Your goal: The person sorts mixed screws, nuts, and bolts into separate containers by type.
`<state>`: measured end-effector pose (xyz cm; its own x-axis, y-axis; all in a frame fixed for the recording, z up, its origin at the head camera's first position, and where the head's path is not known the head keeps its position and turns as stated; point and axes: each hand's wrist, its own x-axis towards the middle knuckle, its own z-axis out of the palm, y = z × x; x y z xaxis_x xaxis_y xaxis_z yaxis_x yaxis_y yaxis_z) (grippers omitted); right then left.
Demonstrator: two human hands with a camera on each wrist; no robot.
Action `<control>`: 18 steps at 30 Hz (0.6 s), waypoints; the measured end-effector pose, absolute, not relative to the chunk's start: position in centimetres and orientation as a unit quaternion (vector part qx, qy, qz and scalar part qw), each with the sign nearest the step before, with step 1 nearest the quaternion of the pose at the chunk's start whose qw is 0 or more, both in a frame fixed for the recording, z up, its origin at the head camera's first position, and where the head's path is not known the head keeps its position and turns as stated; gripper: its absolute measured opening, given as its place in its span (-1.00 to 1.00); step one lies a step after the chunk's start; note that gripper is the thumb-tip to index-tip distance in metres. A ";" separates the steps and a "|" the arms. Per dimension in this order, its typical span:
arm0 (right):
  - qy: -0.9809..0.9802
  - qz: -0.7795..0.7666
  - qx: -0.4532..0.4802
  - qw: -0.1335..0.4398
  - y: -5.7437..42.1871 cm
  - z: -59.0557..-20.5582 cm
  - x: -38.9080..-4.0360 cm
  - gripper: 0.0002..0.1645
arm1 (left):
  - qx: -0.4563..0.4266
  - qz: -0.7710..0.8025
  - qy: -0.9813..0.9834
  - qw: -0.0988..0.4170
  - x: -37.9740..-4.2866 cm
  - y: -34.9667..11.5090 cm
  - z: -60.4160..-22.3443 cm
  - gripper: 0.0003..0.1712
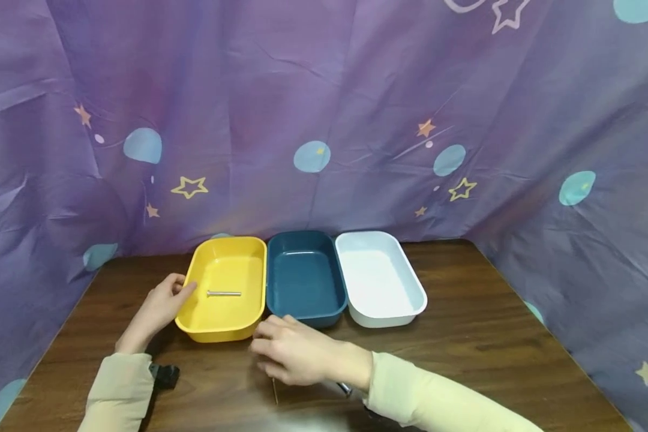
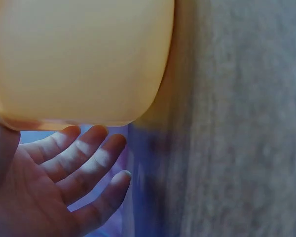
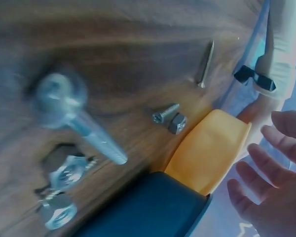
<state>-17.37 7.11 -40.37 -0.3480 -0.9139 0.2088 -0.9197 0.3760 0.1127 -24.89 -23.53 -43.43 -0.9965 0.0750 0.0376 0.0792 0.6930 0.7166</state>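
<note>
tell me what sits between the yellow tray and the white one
The dark blue tray stands between the yellow tray and the white tray, as the head view shows.

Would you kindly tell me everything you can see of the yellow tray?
The yellow tray is a plain, shallow, open-topped rectangle with rounded corners and smooth, slightly glossy surfaces; it looks like plastic. It sits right way up on the brown table, leftmost of three in the head view, close beside the dark blue tray. One silver bolt lies on its floor. The left hand touches its left rim.
</note>
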 end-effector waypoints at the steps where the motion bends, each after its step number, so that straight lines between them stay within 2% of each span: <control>1: -0.819 0.012 0.561 0.118 7.2 -40.4 -17.2 -0.83 | -0.037 -0.389 -0.920 0.004 -24.7 -23.7 -43.6 -0.40; 9: -0.824 0.007 0.557 0.104 9.6 -41.0 -16.2 -0.84 | -0.030 -0.404 -0.914 0.036 -24.3 -24.1 -44.2 -0.50; 18: -0.845 0.022 0.522 0.115 13.2 -41.0 -15.7 -0.76 | -0.025 -0.415 -0.908 0.038 -24.8 -23.6 -43.8 -0.55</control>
